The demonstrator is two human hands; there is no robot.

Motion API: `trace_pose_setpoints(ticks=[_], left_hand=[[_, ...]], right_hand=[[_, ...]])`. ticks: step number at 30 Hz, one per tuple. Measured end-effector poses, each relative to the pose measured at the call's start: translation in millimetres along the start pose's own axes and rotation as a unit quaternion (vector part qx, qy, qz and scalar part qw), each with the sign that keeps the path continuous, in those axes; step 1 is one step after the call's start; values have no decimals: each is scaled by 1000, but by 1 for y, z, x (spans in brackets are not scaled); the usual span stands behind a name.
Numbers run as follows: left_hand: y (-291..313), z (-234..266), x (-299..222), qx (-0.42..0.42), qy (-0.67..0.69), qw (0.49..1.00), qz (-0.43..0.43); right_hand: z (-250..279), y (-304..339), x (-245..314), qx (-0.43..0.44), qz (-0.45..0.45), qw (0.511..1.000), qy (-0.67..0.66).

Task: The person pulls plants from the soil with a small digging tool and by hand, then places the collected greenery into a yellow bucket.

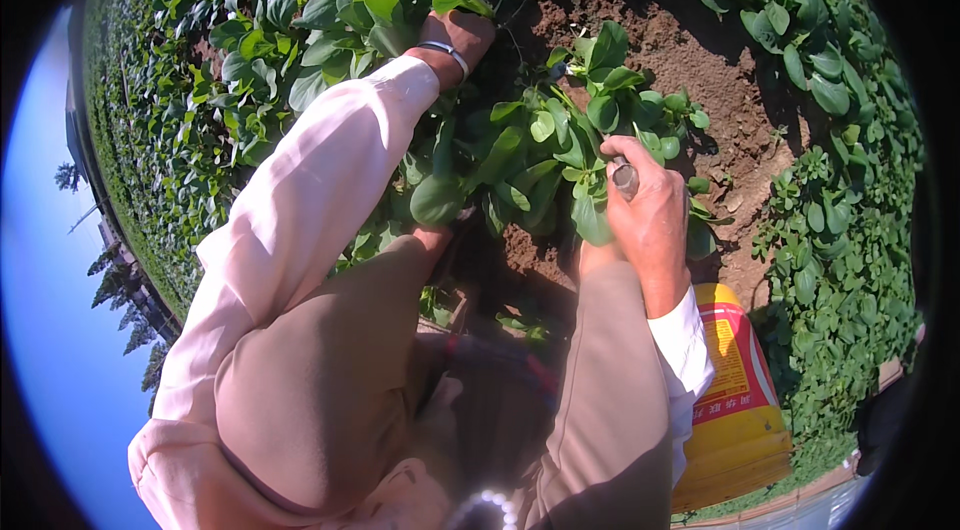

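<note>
My left hand (462,35), wearing a bracelet on its wrist, reaches in among broad-leaved greens (375,5) at the upper middle. It looks curled around their stems, though leaves cover its fingertips. Closer to me and to the right, my right hand (645,210) is wrapped round a tool's handle (625,180), whose round end points up at me. The tool's working end is hidden, so its kind does not show. Beside this hand, in front of my knees, grows a clump of leafy greens (560,130) with rounded leaves, some in shadow.
Brown soil (690,50) shows between the rows. A yellow and red plastic container (735,390) stands by my right leg. Dense low plants (840,230) line the right side, and a wide green field (170,110) stretches away at left. My bent knees frame the near ground.
</note>
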State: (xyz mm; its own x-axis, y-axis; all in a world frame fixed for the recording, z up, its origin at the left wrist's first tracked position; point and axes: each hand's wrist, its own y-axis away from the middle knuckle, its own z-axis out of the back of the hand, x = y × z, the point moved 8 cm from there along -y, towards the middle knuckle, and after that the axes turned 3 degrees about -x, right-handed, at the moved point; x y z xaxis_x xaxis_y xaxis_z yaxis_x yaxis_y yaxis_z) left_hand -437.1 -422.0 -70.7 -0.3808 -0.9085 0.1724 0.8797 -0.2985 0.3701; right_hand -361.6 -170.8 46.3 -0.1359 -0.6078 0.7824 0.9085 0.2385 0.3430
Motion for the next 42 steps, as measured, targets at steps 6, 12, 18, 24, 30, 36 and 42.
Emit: trace_pose_setpoints(ticks=[6, 12, 18, 24, 30, 36, 42], left_hand=[[-16, -15, 16, 162, 91, 981, 48], [1, -22, 52, 63, 223, 971, 59], [9, 8, 32, 15, 70, 997, -27], [12, -22, 9, 111, -29, 993, -41], [15, -22, 26, 155, 48, 986, -28], [-8, 11, 47, 104, 350, 931, -16], [23, -20, 16, 119, 20, 984, -127]], right_hand=[[1, 0, -1, 3, -5, 1000, -6], [-1, -1, 5, 6, 10, 1000, -12], [0, -2, 3, 34, -37, 999, 1], [-3, -2, 1, 19, -26, 999, -21], [-5, -4, 5, 38, -32, 999, -20], [-3, -2, -2, 7, -18, 999, -38], [-9, -7, 6, 24, -1, 999, -39]])
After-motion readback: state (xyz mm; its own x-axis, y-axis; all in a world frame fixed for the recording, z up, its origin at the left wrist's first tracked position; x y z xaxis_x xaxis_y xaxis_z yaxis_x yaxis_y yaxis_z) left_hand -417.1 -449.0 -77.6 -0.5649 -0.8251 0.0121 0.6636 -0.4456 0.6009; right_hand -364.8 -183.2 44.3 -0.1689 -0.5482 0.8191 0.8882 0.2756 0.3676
